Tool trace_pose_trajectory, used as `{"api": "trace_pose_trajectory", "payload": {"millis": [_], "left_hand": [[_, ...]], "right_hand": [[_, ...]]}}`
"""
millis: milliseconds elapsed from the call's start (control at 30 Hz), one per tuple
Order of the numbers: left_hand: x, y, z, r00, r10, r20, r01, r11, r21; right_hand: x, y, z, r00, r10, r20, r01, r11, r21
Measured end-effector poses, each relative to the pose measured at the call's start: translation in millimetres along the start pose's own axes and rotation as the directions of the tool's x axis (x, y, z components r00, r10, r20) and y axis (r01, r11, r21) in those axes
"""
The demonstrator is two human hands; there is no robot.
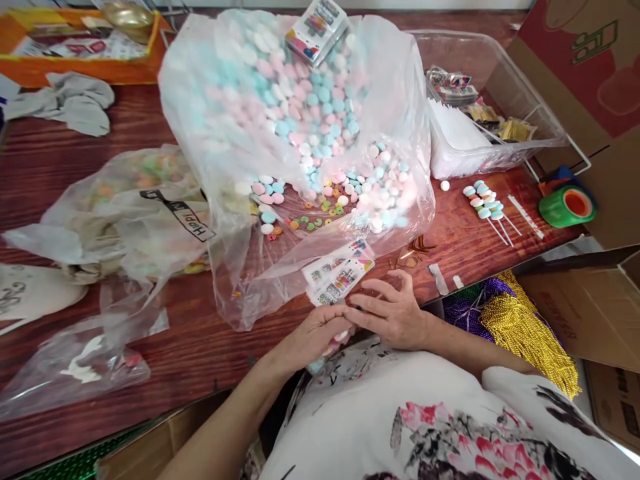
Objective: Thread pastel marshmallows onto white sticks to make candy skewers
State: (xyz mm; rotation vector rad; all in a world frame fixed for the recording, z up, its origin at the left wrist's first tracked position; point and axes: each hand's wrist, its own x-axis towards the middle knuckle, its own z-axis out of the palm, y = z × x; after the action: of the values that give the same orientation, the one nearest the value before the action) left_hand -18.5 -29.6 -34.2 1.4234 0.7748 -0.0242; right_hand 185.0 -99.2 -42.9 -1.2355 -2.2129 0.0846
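My left hand [313, 337] is closed around a small bundle of pink, white and blue candies [336, 343], low against my shirt. Most of that bundle is hidden under the palm. My right hand [395, 310] meets the left at its fingertips. Its outer fingers are spread, while its index finger presses in beside the left fingers; its thumb and whatever it pinches are hidden. Just beyond both hands lie printed cards [340, 273], partly under the edge of a large clear bag [240, 287]. Pastel candies [325, 100] fill that bag. Bronze twist ties [423, 245] lie beyond my right hand.
Candies on sticks [484, 200] lie at the right, near a green tape roll [567, 205]. Behind them stands a clear plastic bin [500, 150]. A card pack [317, 30] rests on the large bag. Another candy bag [135, 200] and an orange box [85, 70] are leftward.
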Motion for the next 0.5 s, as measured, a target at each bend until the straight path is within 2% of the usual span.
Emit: {"api": "trace_pose_trajectory", "payload": {"millis": [67, 100, 133, 200, 233, 267, 333, 400, 467, 500], "left_hand": [[0.8, -0.9, -3.4, 0.970, -0.098, 0.224, 0.139, 0.974, -0.176], [0.7, -1.1, -2.9, 0.956, -0.104, 0.273, 0.160, 0.969, -0.191], [0.2, -0.9, -1.0, 0.962, -0.087, 0.259, 0.132, 0.978, -0.161], [-2.0, 0.0, 5.7, 0.996, 0.010, 0.084, -0.012, 1.000, 0.027], [-3.6, 0.5, 9.5, 0.996, 0.089, -0.033, -0.082, 0.983, 0.163], [-5.4, 0.9, 13.1, 0.976, 0.172, -0.130, -0.127, 0.947, 0.295], [-8.2, 0.6, 17.4, 0.928, 0.288, -0.237, -0.154, 0.873, 0.463], [-8.4, -1.8, 17.4, 0.899, 0.331, -0.285, -0.161, 0.857, 0.489], [-4.4, -5.5, 14.5, 0.878, 0.329, -0.347, -0.167, 0.891, 0.423], [-0.9, -7.4, 12.9, 0.872, 0.308, -0.380, -0.167, 0.918, 0.360]], "right_hand": [[-7.0, 0.9, 6.2, 0.998, -0.058, -0.012, 0.059, 0.997, 0.058], [-9.5, 0.3, 10.0, 0.999, -0.054, -0.002, 0.054, 0.996, 0.076], [-11.3, -0.8, 13.8, 1.000, -0.027, 0.015, 0.025, 0.996, 0.081], [-13.3, -3.9, 19.1, 0.997, 0.058, 0.041, -0.062, 0.995, 0.084], [-14.3, -4.9, 19.7, 0.994, 0.104, 0.044, -0.108, 0.990, 0.094], [-15.6, -4.6, 18.5, 0.989, 0.143, 0.039, -0.146, 0.983, 0.110], [-20.0, 1.4, 11.0, 0.973, 0.230, -0.008, -0.228, 0.967, 0.118], [-25.3, 15.0, 0.0, 0.936, 0.340, -0.090, -0.334, 0.940, 0.073], [-28.7, 32.2, -8.4, 0.899, 0.410, -0.151, -0.417, 0.909, -0.017], [-28.7, 40.3, -10.2, 0.902, 0.406, -0.145, -0.419, 0.906, -0.069]]}}
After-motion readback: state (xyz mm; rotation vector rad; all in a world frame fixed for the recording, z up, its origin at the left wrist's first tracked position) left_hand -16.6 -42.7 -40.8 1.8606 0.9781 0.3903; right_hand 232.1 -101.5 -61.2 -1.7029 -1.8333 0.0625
